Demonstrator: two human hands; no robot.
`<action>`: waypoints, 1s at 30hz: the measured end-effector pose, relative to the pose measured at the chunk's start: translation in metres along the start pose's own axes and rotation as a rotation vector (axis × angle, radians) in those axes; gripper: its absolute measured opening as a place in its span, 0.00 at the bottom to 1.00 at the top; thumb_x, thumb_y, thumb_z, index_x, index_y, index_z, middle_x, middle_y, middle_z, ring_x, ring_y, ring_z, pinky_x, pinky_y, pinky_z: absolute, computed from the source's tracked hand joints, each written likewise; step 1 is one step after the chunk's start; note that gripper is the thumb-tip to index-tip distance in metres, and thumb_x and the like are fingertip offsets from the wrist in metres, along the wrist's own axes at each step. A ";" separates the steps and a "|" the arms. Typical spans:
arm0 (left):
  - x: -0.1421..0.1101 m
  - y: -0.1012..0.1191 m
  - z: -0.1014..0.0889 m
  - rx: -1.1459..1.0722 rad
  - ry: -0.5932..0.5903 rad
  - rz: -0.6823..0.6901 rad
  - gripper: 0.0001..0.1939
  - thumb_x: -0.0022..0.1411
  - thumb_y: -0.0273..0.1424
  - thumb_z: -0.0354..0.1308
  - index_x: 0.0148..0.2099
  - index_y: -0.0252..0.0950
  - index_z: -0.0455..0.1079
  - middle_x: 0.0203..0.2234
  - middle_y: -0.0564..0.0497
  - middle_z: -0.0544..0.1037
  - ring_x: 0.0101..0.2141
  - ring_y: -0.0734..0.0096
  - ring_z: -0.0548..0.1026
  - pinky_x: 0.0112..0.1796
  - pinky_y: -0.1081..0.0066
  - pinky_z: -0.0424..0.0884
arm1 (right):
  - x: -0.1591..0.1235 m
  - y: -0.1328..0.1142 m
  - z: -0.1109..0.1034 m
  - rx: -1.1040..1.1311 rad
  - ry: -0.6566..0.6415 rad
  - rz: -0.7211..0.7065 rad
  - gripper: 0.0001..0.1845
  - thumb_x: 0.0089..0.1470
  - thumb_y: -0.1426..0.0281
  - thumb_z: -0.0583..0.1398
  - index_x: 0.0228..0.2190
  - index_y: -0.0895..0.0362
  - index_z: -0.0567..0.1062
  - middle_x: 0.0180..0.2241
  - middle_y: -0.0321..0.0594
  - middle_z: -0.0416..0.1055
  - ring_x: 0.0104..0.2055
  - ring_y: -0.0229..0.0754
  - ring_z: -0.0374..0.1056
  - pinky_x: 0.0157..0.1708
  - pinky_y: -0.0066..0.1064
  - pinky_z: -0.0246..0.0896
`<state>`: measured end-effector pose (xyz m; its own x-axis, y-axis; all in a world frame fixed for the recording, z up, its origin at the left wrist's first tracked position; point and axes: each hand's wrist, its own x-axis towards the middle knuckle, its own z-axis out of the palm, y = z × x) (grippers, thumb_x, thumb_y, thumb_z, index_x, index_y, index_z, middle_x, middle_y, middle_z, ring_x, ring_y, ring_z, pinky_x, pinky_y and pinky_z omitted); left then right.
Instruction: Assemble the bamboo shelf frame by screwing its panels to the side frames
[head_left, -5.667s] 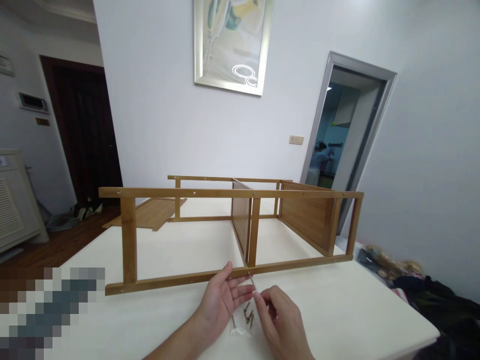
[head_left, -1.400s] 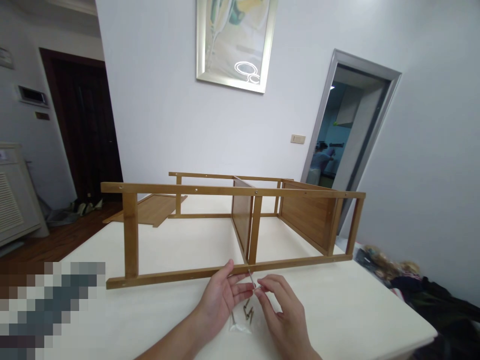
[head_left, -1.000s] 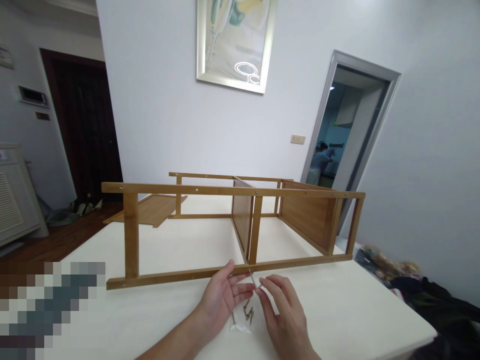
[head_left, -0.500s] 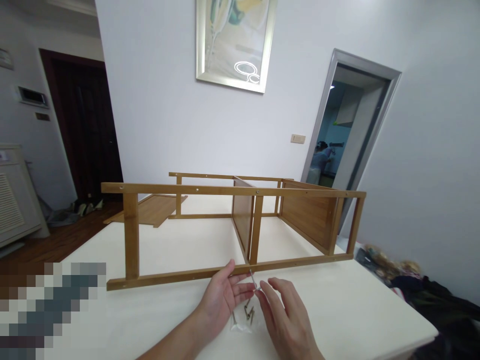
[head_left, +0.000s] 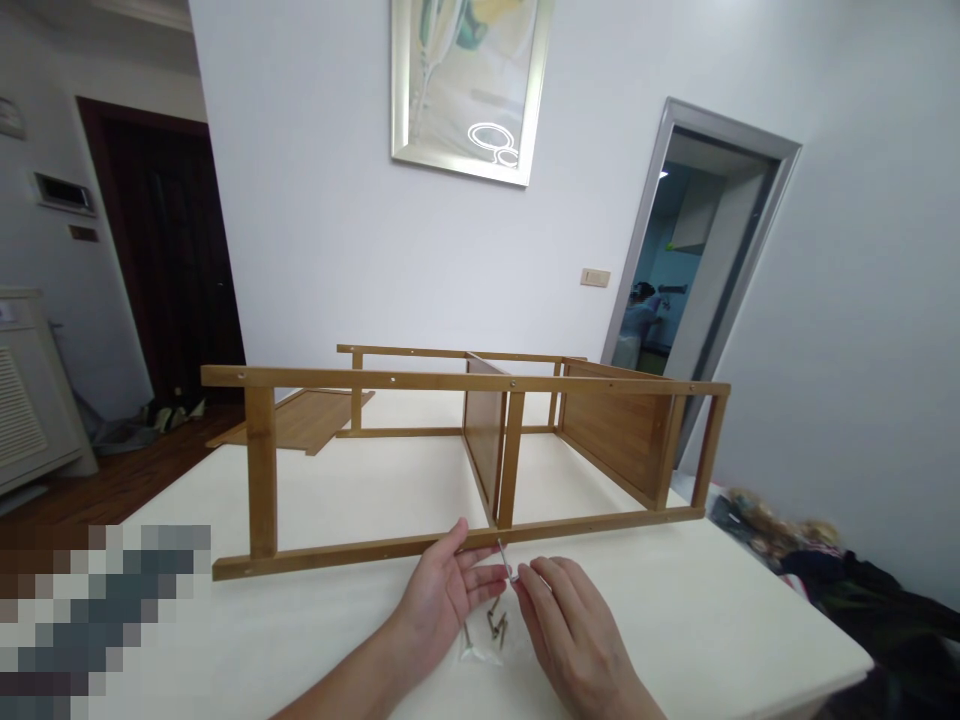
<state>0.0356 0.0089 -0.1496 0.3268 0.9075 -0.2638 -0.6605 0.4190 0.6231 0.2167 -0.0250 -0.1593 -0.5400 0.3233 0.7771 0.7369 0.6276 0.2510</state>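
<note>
A brown wooden shelf frame (head_left: 337, 551) lies on its side across the white table. My left hand (head_left: 442, 600) is palm up at its near lower rail, thumb against the wood and fingers stretched out beside a thin metal hex key (head_left: 505, 558). The key's long arm meets the rail below the middle upright. My right hand (head_left: 574, 625) pinches the key's bent end between thumb and fingertips. Between my hands, several bronze-coloured screws (head_left: 496, 627) lie on or in a small clear plastic bag (head_left: 480, 656); the bag's opening cannot be made out.
A loose wooden panel (head_left: 315, 420) lies at the table's (head_left: 712, 600) far left. Inside the frame stand a middle panel (head_left: 484, 430) and a right panel (head_left: 611, 430). Dark clothes (head_left: 862, 600) are heaped beyond the right edge. A person (head_left: 640, 318) stands past the doorway.
My right hand has shifted its fingers round the hex key's bent end, and that end has turned. My left hand stays at the rail. The frame keeps its place.
</note>
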 end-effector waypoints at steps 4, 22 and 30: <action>0.000 0.001 0.001 0.000 0.014 0.004 0.19 0.63 0.40 0.55 0.40 0.26 0.73 0.36 0.40 0.81 0.32 0.62 0.80 0.39 0.65 0.75 | 0.002 0.003 0.000 -0.005 0.032 -0.020 0.17 0.55 0.81 0.59 0.48 0.63 0.72 0.38 0.51 0.74 0.40 0.47 0.69 0.40 0.41 0.71; 0.000 -0.001 -0.001 -0.007 0.018 0.010 0.19 0.63 0.40 0.56 0.39 0.26 0.74 0.36 0.39 0.80 0.32 0.62 0.80 0.41 0.64 0.74 | 0.010 0.010 -0.001 0.037 0.033 0.005 0.18 0.53 0.81 0.60 0.46 0.58 0.73 0.38 0.49 0.73 0.39 0.46 0.67 0.36 0.39 0.68; 0.002 -0.001 -0.002 -0.002 0.020 0.006 0.19 0.63 0.40 0.56 0.38 0.26 0.74 0.36 0.39 0.80 0.33 0.61 0.80 0.41 0.64 0.74 | 0.008 0.007 0.002 0.047 0.005 -0.008 0.12 0.55 0.80 0.59 0.42 0.60 0.73 0.36 0.48 0.73 0.36 0.44 0.67 0.36 0.37 0.66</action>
<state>0.0350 0.0103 -0.1521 0.3093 0.9102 -0.2753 -0.6637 0.4140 0.6230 0.2167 -0.0162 -0.1523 -0.5434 0.3145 0.7783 0.7127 0.6627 0.2298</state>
